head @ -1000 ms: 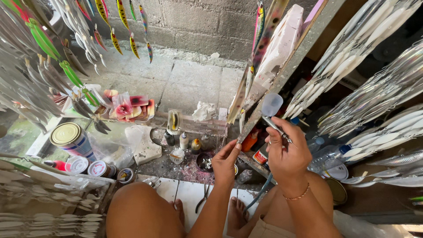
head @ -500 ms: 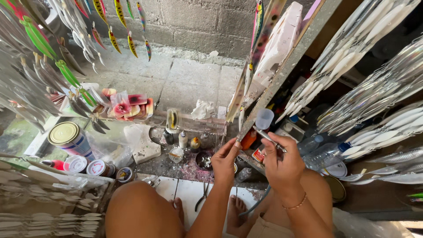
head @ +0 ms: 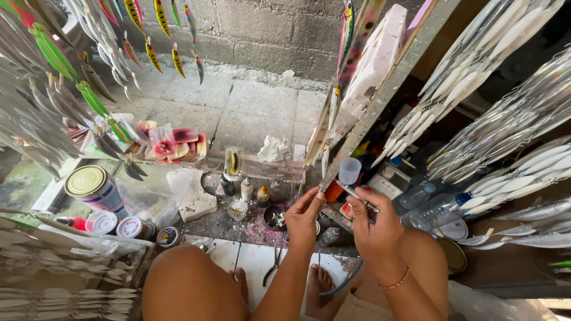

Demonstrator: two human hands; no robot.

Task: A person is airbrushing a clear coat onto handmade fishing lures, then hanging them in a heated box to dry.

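Observation:
My right hand [head: 376,230] grips a metal airbrush [head: 360,194] with a translucent cup [head: 349,170] on top, held level in front of my chest. My left hand [head: 303,216] is just left of it, fingers pinched upward on the lower tip of a slim fishing lure [head: 326,161] that hangs from a slanted board [head: 380,101]. The airbrush nozzle points at that lure, a few centimetres from my left fingertips. My bare knees [head: 190,285] frame the low, paint-stained work surface [head: 238,223].
Paint tins [head: 95,188] and small lidded tins [head: 132,227] stand at the left. Small bottles [head: 247,190], a dark bowl [head: 275,217] and pliers [head: 272,267] lie ahead. Painted lures [head: 159,16] hang top left. Several unpainted white lure bodies [head: 505,119] fill the right. A plastic bottle [head: 437,207] lies nearby.
My right hand has brought the airbrush down and slightly left, closer to my left hand. My left hand has stayed at the hanging lure.

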